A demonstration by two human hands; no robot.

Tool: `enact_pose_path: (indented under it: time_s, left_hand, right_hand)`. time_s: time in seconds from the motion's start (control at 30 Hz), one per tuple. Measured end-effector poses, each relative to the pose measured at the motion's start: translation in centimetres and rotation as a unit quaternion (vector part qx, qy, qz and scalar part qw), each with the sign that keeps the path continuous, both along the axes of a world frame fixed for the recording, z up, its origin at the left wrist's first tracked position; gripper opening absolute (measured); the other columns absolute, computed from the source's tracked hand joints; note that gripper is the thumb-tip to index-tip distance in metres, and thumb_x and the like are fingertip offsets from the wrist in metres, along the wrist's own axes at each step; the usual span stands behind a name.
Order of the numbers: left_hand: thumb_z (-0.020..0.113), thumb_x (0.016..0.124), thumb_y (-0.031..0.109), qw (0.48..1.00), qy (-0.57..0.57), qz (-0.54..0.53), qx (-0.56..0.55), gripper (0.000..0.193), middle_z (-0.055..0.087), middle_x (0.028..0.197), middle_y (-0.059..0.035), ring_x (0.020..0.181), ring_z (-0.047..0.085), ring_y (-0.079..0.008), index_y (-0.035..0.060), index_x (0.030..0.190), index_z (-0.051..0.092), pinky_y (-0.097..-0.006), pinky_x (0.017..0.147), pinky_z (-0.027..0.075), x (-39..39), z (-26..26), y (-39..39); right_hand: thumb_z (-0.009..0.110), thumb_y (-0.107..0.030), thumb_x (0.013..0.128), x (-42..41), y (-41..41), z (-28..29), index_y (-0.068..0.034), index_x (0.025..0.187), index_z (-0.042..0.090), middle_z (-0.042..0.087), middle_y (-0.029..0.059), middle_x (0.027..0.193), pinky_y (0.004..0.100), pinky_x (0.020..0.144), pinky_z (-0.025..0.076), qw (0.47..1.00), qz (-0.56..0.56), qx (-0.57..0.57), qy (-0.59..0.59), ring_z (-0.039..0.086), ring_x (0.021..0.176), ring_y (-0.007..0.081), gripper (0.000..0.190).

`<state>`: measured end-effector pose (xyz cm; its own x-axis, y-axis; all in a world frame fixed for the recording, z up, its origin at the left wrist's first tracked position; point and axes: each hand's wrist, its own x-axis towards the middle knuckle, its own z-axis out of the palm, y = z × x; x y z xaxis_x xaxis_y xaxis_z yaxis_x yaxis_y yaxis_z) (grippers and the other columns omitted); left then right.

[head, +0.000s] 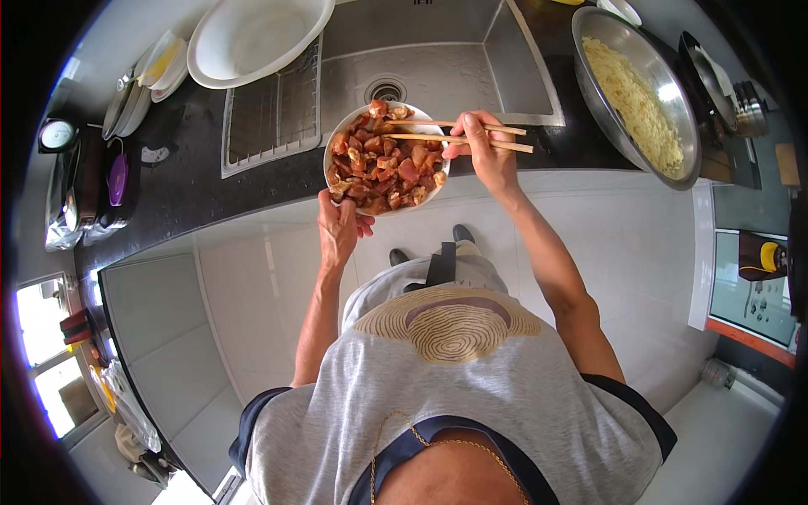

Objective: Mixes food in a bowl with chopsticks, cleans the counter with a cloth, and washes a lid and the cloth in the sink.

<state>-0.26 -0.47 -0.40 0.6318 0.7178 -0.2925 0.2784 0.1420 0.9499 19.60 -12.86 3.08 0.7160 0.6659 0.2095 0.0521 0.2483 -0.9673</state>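
My left hand point(341, 228) grips the lower left rim of a white bowl point(331, 134), its thumb near the rim and fingers partly hidden beneath. Chunks of reddish-brown raw meat point(385, 165) fill the bowl, which is at the counter's front edge by the sink. In my right hand point(485, 146) is a pair of wooden chopsticks point(514, 146), somewhat apart, their tips among the meat at the bowl's upper part. Some fingers of that hand are close to the bowl's right rim.
Behind the bowl lies a steel sink point(435, 69) with a wire rack point(271, 117) at its left. A large white basin point(255, 38) stands above the rack. To the right, a steel bowl point(685, 126) holds pale yellow, grainy food point(631, 104). Stacked dishes point(136, 107) stand at left.
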Motion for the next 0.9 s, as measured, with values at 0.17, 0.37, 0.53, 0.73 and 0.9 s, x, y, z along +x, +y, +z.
enact_pose_path:
  time_s: [0.17, 0.37, 0.53, 0.73, 0.9]
  left_hand:
    - [0.033, 0.082, 0.009, 1.0, -0.003, 0.0, 0.007, 0.016, 0.055, 0.057, -0.0114, 0.041, 0.052, -0.0136, -0.0007, 0.095, 0.032, -0.0221, 0.035, 0.038, -0.1, 0.0, -0.1]
    - [0.033, 0.082, 0.01, 1.0, -0.001, 0.006, -0.005, 0.016, 0.055, 0.056, -0.0109, 0.041, 0.052, -0.0134, -0.0004, 0.095, 0.032, -0.0221, 0.035, 0.038, -0.2, 0.1, -0.1]
    - [0.033, 0.082, 0.009, 1.0, 0.001, 0.005, 0.004, 0.016, 0.055, 0.056, -0.0108, 0.041, 0.052, -0.0136, -0.0006, 0.094, 0.032, -0.0224, 0.035, 0.038, 0.1, 0.1, -0.2]
    - [0.033, 0.082, 0.009, 1.0, -0.002, 0.004, -0.001, 0.015, 0.055, 0.056, -0.0109, 0.041, 0.052, -0.0135, -0.0007, 0.093, 0.032, -0.0226, 0.035, 0.038, 0.0, 0.1, -0.1]
    - [0.033, 0.082, 0.009, 1.0, -0.007, 0.012, -0.006, 0.015, 0.055, 0.056, -0.0111, 0.041, 0.051, -0.0136, -0.0011, 0.093, 0.032, -0.0229, 0.035, 0.038, 0.0, 0.0, -0.2]
  right_hand:
    - [0.041, -0.02, 0.089, 0.6, -0.9, -0.1, 0.001, 0.073, 0.047, 0.049, 0.0064, 0.07, 0.0231, 0.049, 0.052, 0.992, -0.061, 0.021, 0.108, 0.057, 0.051, 0.014, 0.027]
    - [0.043, -0.023, 0.088, 0.4, -2.6, 1.3, 0.002, 0.075, 0.048, 0.05, 0.0054, 0.062, 0.0222, 0.045, 0.05, 0.995, -0.093, -0.016, 0.034, 0.056, 0.048, 0.0132, 0.029]
    - [0.046, -0.019, 0.087, -0.2, -2.3, 2.0, 0.002, 0.075, 0.052, 0.054, 0.006, 0.062, 0.0218, 0.05, 0.047, 0.99, -0.109, 0.026, -0.091, 0.055, 0.05, 0.0103, 0.025]
    - [0.05, -0.016, 0.085, -1.1, -2.7, 0.8, 0.004, 0.077, 0.054, 0.056, 0.0063, 0.064, 0.0205, 0.046, 0.045, 0.982, -0.045, -0.057, -0.173, 0.053, 0.051, 0.0087, 0.022]
    - [0.05, -0.014, 0.084, -1.0, -3.4, 2.0, 0.004, 0.078, 0.054, 0.056, 0.007, 0.064, 0.0204, 0.046, 0.045, 0.98, -0.042, -0.047, -0.187, 0.053, 0.051, 0.0089, 0.019]
